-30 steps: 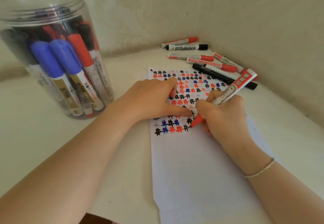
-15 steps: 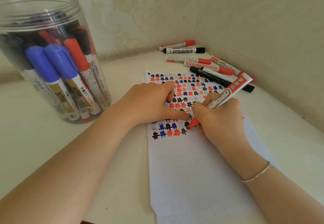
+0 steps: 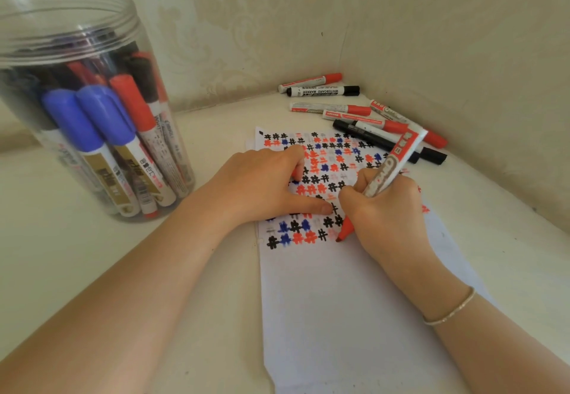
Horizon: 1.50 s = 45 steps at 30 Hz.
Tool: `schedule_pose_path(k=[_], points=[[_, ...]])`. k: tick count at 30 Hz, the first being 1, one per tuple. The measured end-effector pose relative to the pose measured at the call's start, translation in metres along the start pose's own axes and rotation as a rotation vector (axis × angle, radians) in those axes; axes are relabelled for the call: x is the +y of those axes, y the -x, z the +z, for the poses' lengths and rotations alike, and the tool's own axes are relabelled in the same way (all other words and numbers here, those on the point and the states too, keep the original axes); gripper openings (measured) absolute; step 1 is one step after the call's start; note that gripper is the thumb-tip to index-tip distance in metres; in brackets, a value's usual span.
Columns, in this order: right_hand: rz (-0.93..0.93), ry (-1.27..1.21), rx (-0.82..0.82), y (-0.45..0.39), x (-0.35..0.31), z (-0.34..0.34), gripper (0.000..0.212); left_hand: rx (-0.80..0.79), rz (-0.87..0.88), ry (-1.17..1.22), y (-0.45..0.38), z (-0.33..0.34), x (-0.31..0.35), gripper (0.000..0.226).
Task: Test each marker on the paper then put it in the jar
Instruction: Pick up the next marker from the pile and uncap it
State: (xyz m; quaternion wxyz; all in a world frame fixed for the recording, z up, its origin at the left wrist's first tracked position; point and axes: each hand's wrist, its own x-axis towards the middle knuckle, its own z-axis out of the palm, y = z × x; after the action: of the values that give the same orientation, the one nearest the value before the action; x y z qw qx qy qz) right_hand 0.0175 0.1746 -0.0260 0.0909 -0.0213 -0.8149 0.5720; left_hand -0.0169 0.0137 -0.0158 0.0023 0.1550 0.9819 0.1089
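While the right hand (image 3: 387, 211) grips a red marker (image 3: 381, 184) with its fingers curled tight around the barrel, the red tip points down and touches the paper (image 3: 354, 301) just past the last mark in the lowest row. The back end of the marker sticks up and away from the hand, tilted toward the far corner. The left hand (image 3: 265, 187) lies on the paper right next to the right hand. Its thumb is stretched out flat and presses the sheet down close to the marker tip, and its other fingers are bent under, with a bit of red showing beneath them; I cannot tell what that red bit is. The paper is under both hands and reaches back toward the person. Its far part is full of small black, red and blue marks in rows, and the near part is blank. Off to the left of the left hand stands a big clear jar (image 3: 92, 39) with no lid, packed with blue, red and black markers standing up inside. Beyond the right hand, near the corner of the walls, a bunch of loose markers (image 3: 354, 116) with red and black caps lie on the white table (image 3: 77, 255). A thin bracelet (image 3: 453, 309) sits on the right wrist.
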Motion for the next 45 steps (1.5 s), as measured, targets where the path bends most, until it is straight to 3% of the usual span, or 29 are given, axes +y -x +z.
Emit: schedule_pose_path(k=[2, 5, 8, 11, 20, 27, 32, 34, 37, 41, 45], points=[[0.052, -0.175, 0.027, -0.002, -0.001, -0.004, 0.030, -0.013, 0.001, 0.082, 0.003, -0.002, 0.001, 0.053], [0.079, -0.495, 0.062, -0.006, -0.003, -0.013, 0.026, -0.015, 0.045, 0.487, 0.007, -0.005, 0.002, 0.009], [0.136, -0.817, 0.009, -0.007, -0.004, -0.018, 0.013, -0.029, 0.079, 0.689, 0.008, -0.005, 0.000, 0.027], [0.190, -0.958, -0.046, -0.007, -0.005, -0.021, 0.022, -0.044, 0.101, 0.722, 0.005, 0.000, -0.001, 0.033], [0.124, -0.722, -0.034, -0.006, -0.003, -0.017, 0.020, -0.050, 0.122, 0.722, 0.008, -0.003, 0.008, 0.030], [0.087, -0.588, -0.144, -0.004, -0.004, -0.017, 0.012, -0.047, 0.158, 0.853, 0.010, 0.003, 0.012, 0.024], [0.166, -0.807, -0.266, -0.006, -0.004, -0.025, 0.043, -0.044, 0.189, 1.061, 0.009, 0.001, 0.010, 0.027], [0.173, -0.819, -0.218, -0.007, -0.003, -0.025, 0.040, -0.054, 0.171, 1.109, 0.009, -0.002, 0.011, 0.023], [0.156, -0.750, -0.113, -0.007, -0.005, -0.022, 0.014, -0.145, 0.111, 1.223, 0.011, -0.005, 0.014, 0.010], [0.144, -0.731, 0.090, -0.007, -0.007, -0.020, 0.026, -0.096, 0.024, 1.349, 0.009, -0.004, 0.019, 0.012], [0.026, -0.475, 0.267, -0.005, -0.007, -0.016, 0.023, -0.010, -0.097, 1.363, 0.008, -0.005, 0.025, 0.015]])
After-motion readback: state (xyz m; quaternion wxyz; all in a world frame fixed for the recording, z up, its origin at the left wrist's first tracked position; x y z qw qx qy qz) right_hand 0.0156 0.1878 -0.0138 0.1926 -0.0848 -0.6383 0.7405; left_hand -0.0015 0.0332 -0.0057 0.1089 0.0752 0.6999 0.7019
